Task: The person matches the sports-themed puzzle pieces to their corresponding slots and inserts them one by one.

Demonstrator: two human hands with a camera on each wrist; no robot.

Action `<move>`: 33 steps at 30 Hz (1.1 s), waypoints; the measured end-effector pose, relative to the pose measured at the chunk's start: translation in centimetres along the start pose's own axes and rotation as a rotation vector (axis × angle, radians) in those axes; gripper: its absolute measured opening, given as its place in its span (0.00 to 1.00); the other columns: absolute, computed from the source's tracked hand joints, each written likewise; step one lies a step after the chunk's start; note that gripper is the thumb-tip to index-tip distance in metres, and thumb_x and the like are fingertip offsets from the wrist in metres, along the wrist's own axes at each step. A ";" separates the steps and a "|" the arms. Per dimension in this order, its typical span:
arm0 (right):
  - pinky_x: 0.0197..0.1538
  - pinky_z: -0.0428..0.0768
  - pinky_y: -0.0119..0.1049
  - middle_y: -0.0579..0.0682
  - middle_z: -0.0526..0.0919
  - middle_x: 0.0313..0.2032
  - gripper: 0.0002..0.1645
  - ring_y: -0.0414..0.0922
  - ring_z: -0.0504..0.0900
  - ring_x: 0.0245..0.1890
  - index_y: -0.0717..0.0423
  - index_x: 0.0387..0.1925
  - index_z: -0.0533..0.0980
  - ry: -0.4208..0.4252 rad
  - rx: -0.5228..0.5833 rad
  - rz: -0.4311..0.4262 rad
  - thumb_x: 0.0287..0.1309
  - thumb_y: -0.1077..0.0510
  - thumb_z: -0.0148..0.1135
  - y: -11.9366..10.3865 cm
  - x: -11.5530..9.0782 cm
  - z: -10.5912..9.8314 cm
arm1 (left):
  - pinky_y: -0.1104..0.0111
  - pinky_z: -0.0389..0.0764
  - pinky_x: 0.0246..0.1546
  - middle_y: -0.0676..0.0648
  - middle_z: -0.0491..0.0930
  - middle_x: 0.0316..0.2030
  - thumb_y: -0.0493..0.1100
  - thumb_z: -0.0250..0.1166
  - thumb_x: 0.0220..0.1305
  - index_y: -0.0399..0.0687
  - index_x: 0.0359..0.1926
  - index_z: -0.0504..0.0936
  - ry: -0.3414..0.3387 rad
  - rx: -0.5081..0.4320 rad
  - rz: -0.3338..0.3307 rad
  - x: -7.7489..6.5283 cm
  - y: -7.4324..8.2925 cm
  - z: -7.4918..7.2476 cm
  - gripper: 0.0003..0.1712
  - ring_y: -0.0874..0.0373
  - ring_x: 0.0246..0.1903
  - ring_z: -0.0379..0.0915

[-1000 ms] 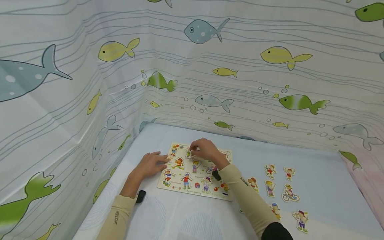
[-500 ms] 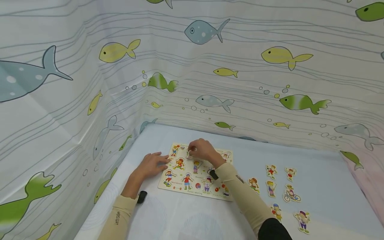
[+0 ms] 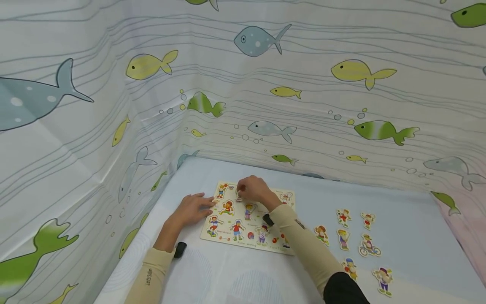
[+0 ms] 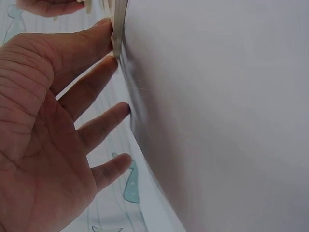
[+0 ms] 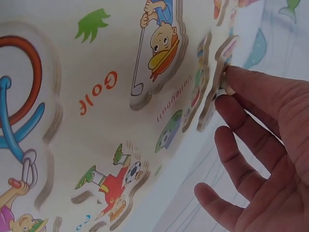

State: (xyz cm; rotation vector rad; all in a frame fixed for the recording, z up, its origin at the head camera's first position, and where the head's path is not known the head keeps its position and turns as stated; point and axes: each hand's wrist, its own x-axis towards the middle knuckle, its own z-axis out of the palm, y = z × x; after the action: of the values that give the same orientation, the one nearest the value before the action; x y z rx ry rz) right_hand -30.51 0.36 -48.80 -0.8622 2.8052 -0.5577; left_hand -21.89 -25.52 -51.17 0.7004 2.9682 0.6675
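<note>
A wooden puzzle board [image 3: 225, 223] printed with sports figures lies on the table. My right hand [image 3: 255, 189] pinches a figure-shaped puzzle piece [image 5: 223, 53] between thumb and forefinger, over the board's upper part. In the right wrist view the piece stands slightly off the board, beside a matching outline near the word "Volleyball"; its other fingers are spread. My left hand [image 3: 191, 210] rests at the board's left edge, its fingers extended. In the left wrist view its thumb [image 4: 99, 36] and forefinger touch that edge. The hand partly hides the held piece in the head view.
Several loose figure pieces lie right of the board, among them a cyclist [image 3: 369, 247], a baseball figure [image 3: 343, 239] and a purple-trousered figure [image 3: 383, 280]. A fish-patterned curtain [image 3: 235, 97] encloses the table's [image 3: 228, 274] back and left sides.
My right hand has shifted slightly left over the board with the puzzle piece between its fingers. My left hand stays at the board's edge.
</note>
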 end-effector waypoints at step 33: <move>0.36 0.73 0.35 0.37 0.79 0.30 0.06 0.38 0.73 0.28 0.40 0.32 0.81 0.039 -0.087 0.030 0.59 0.49 0.59 0.2 0.2 1.8 | 0.44 0.62 0.55 0.52 0.75 0.55 0.45 0.65 0.58 0.51 0.50 0.83 0.029 0.022 0.018 -0.1 0.2 0.1 0.17 0.41 0.60 0.63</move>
State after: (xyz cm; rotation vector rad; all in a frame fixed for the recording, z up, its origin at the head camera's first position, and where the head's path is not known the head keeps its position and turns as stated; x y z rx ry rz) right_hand -30.38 -0.14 -50.52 -0.8329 2.8920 -0.4555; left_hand -21.71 -25.38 -51.23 0.7267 3.0038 0.6526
